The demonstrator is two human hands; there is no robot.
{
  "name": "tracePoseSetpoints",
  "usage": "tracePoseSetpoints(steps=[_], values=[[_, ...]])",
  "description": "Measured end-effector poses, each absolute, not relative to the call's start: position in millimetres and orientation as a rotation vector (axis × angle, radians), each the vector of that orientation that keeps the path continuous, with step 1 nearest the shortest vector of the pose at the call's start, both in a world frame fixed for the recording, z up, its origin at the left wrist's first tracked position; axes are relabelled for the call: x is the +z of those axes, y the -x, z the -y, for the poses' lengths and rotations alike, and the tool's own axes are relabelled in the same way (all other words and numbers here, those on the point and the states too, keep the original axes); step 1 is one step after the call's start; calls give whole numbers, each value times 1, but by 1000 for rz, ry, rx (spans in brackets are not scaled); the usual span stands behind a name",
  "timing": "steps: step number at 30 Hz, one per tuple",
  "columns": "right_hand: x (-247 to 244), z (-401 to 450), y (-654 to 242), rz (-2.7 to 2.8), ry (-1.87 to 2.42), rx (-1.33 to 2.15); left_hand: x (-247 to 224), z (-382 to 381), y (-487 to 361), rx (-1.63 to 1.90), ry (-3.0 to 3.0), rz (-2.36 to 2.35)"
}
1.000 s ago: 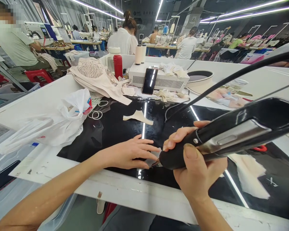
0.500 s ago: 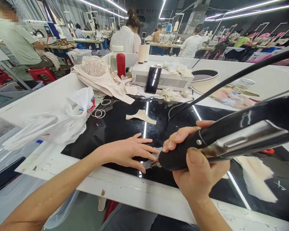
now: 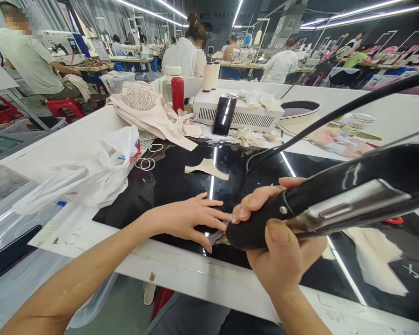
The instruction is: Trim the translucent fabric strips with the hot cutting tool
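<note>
My right hand (image 3: 282,242) is wrapped round a black handheld tool (image 3: 335,200) with a metal lever along its side. The tool's tip points down-left at a small greyish, see-through piece (image 3: 214,236) on the glossy black board (image 3: 171,184). Spread flat over that board, my left hand (image 3: 188,221) has its fingertips at the small piece, beside the tool's tip. The tool's body partly hides the piece. A cream fabric cutout (image 3: 207,168) lies beyond my left hand.
A white plastic bag (image 3: 91,172) and loose rings (image 3: 145,164) are at the left. Behind stand a phone (image 3: 224,116), a red bottle (image 3: 178,94) and a white vented box (image 3: 254,116). Cream fabric (image 3: 377,260) lies right. A black cable (image 3: 335,111) crosses above the board. People sit beyond.
The tool and my right hand have shifted slightly left, bringing the tip nearer my left fingertips. The surroundings sit slightly further right in view.
</note>
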State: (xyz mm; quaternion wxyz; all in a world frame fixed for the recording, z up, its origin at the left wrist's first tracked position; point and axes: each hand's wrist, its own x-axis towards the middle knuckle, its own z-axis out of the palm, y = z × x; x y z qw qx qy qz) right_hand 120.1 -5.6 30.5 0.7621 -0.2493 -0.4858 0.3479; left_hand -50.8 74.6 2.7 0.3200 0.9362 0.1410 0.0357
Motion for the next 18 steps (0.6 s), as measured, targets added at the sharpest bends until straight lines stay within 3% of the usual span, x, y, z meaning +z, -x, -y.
tracePoseSetpoints(steps=[10,18], values=[[35,6,-127,1087,600,749,0,-73,53,88,-2488,-381],[47,1,-166,920,676,539,-4,-63,40,372,-2546,-344]])
